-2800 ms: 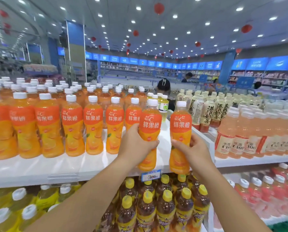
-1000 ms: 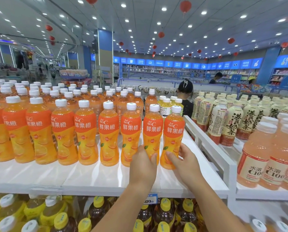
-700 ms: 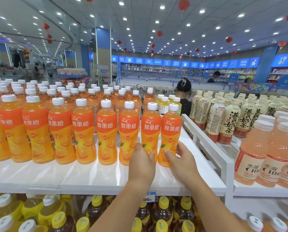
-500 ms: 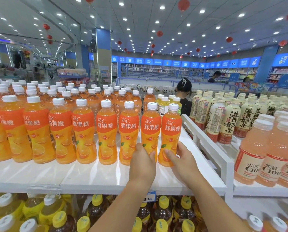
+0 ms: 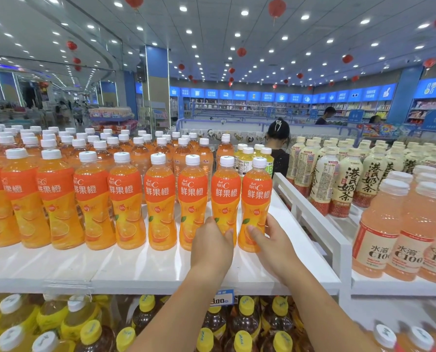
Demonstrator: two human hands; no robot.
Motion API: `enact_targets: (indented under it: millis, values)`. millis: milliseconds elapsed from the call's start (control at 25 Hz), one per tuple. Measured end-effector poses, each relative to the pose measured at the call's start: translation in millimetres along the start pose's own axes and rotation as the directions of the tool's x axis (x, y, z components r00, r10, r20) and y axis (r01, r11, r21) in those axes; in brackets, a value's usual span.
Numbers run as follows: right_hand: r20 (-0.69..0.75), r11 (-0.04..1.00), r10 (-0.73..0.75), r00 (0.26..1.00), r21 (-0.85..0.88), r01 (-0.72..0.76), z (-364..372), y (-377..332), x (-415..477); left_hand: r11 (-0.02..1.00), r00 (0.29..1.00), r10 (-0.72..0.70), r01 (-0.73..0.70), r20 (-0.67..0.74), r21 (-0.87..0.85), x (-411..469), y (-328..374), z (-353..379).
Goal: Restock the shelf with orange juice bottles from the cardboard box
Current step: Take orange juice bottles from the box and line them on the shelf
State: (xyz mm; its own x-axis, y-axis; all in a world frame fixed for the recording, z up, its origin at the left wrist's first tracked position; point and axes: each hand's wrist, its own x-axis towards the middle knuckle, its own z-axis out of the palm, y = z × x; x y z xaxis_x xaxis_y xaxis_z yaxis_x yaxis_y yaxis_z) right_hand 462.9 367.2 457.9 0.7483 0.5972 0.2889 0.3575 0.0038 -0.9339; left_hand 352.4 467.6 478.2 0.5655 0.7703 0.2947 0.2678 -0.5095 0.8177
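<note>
Orange juice bottles with white caps and orange labels stand in rows on the white top shelf (image 5: 135,270). At the right end of the front row stand two of them upright. My left hand (image 5: 211,246) wraps the lower part of the second bottle from the right (image 5: 225,191). My right hand (image 5: 271,240) grips the base of the rightmost bottle (image 5: 256,196). Both bottles rest on the shelf, side by side. The cardboard box is out of view.
A white divider rail (image 5: 313,222) bounds the shelf on the right. Beyond it stand milk tea bottles (image 5: 343,189) and pale pink drink bottles (image 5: 399,229). Yellow-capped bottles (image 5: 244,326) fill the shelf below. A person (image 5: 277,146) stands behind the display.
My hands brought two bottles from the shelf's front edge onto the shelf at the right end of the front row. Over the last second they have stayed low on the bottles.
</note>
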Motion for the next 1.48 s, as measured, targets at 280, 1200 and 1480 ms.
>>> enact_targets:
  millis: [280,1200,1480]
  values:
    - [0.038,0.996,0.018,0.999,0.084,-0.021,1,2,1,0.983,0.998,0.009,0.001,0.055,-0.186,-13,1,-9]
    - [-0.233,0.976,0.118,0.965,-0.154,-0.156,15,-51,-109,0.936,0.882,0.238,-0.097,0.406,-0.338,-63,-18,-92]
    - [-0.462,0.937,0.174,0.870,-0.194,-0.291,31,-64,-239,0.914,0.722,0.313,-0.051,0.617,-0.403,-131,-40,-94]
